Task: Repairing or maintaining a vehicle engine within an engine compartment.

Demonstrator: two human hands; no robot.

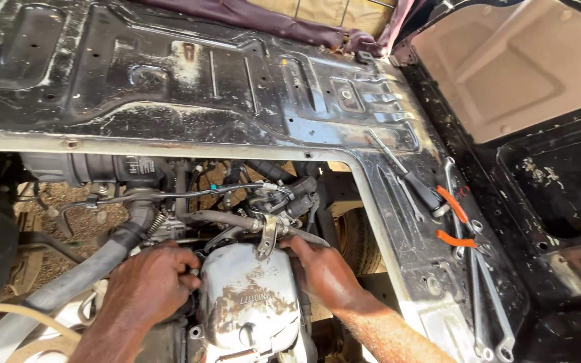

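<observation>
I look down through an opening in a black metal floor panel (250,87) onto an engine. A rusty silver engine cover (247,302) lies low in the middle. My left hand (152,282) has its fingers curled against the cover's left edge, beside a thick grey hose (68,282). My right hand (324,269) presses on the cover's upper right corner, just under a metal clamp bracket (267,235) on a pipe. What the fingers grip is hidden.
Orange-handled pliers (458,222), a black-handled screwdriver (408,176) and several long spanners (489,302) lie on the panel's right ledge. A black air duct (95,168) runs at the opening's upper left. A tan door panel (506,67) stands at the upper right.
</observation>
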